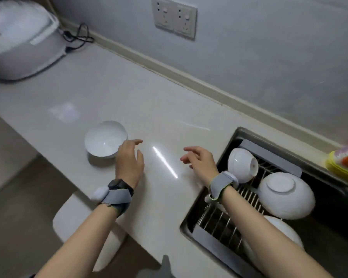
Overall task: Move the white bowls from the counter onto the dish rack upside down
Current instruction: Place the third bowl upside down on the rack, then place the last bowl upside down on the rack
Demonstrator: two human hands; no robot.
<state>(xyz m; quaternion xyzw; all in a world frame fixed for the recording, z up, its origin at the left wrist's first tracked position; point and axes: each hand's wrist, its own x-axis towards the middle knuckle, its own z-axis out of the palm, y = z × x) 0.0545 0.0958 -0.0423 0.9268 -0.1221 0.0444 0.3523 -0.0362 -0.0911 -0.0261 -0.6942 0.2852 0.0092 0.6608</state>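
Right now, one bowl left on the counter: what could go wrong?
1. The left hand is beside the upright bowl at its rim, not yet gripping; a one-sided grab might tip or slide it.
2. The dish rack already holds three bowls, so free space looks tight; setting another down could knock the tilted bowl.

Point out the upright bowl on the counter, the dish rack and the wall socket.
Upright bowl [106, 139]: head view, inside of the bowl.
Dish rack [219, 223]: head view, bare wire bars.
Wall socket [174, 17]: head view, middle of plate.
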